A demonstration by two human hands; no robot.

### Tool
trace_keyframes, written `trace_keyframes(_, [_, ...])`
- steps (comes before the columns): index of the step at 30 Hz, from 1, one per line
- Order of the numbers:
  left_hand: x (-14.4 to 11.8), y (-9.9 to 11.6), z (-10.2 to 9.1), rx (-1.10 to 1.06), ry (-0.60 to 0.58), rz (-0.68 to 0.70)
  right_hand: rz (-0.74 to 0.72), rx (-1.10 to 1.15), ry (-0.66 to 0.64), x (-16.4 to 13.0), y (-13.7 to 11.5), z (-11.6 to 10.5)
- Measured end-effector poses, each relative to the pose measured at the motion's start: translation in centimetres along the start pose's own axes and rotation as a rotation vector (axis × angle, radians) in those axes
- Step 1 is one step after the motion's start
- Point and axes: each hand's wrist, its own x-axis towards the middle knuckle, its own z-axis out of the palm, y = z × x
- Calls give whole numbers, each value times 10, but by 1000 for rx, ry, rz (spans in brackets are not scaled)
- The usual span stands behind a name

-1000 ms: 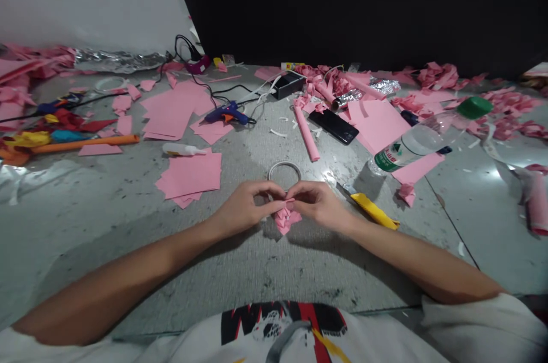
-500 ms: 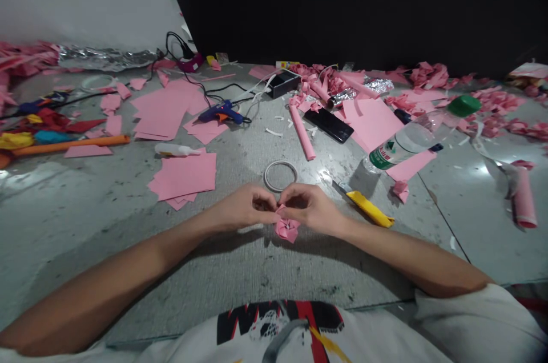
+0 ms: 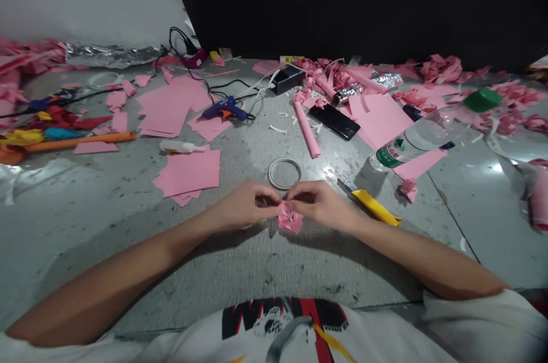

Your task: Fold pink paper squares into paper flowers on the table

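Observation:
Between my two hands is a pink paper flower point(image 3: 290, 221), folded into layered petals and held just above the grey table. My left hand point(image 3: 248, 203) pinches its upper left edge with thumb and forefinger. From the other side, the thumb and fingers of my right hand point(image 3: 321, 206) close on its upper right edge. Just beyond the fingertips lies a ring of white tape point(image 3: 271, 176). A yellow utility knife point(image 3: 377, 207) rests to the right of my right hand, its blade end pointing away. The fingertips partly cover the flower's far edge.
Pink paper squares point(image 3: 192, 169) lie stacked on the left under a white glue bottle point(image 3: 182, 147). Farther back are a blue glue gun point(image 3: 226, 110), a black phone point(image 3: 334, 121) and a rolled pink paper tube point(image 3: 306, 130). A clear plastic bottle point(image 3: 422, 134) stands on the right.
The view has shifted slightly, so everything sits a little farther right in it. Both hands keep their pinch on the paper flower, with fingers only slightly moved.

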Motion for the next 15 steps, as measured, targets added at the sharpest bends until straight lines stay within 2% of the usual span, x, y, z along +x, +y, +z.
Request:
trace_keyframes(7, [1, -6, -2, 117, -48, 27, -30, -84, -12, -2, 1, 6])
trace_keyframes(15, [-1, -3, -1, 217, -3, 78, -32, -91, -24, -3, 4, 5])
